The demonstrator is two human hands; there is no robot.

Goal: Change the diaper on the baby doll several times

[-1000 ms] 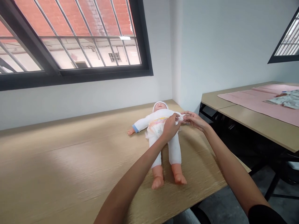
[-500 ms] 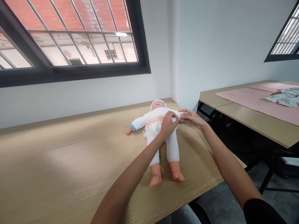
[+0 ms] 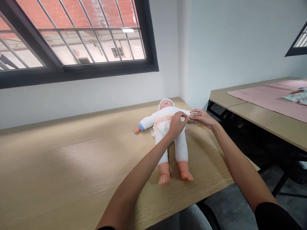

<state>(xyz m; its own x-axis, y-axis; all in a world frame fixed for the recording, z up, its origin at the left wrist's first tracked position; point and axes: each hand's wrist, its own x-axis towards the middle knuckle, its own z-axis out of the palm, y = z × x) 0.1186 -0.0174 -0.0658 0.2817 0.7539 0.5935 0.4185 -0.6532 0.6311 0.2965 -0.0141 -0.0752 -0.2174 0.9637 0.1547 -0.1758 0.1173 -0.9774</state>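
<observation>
A baby doll (image 3: 181, 150) in a white outfit and white cap lies on its back on the wooden table (image 3: 72, 166), its head toward the wall. A diaper (image 3: 163, 125) with a coloured band is around its waist. One sleeve with a blue cuff (image 3: 141, 126) stretches out to the left. My left hand (image 3: 177, 124) is closed in a pinch on white fabric beside the doll's right-side sleeve. Close to it, my right hand (image 3: 202, 118) pinches at the same sleeve, its fingers bent. The doll's hand on that side is hidden.
A barred window (image 3: 96, 38) is in the wall behind the table. At the right, a second table (image 3: 261, 119) bears a pink mat (image 3: 263, 99) and patterned clothing (image 3: 298, 96). A gap with dark metal legs separates the tables.
The camera view has shifted slightly, so the doll and tables appear a little to the right and higher. Both hands stay at the doll's sleeve, with only small finger movements.
</observation>
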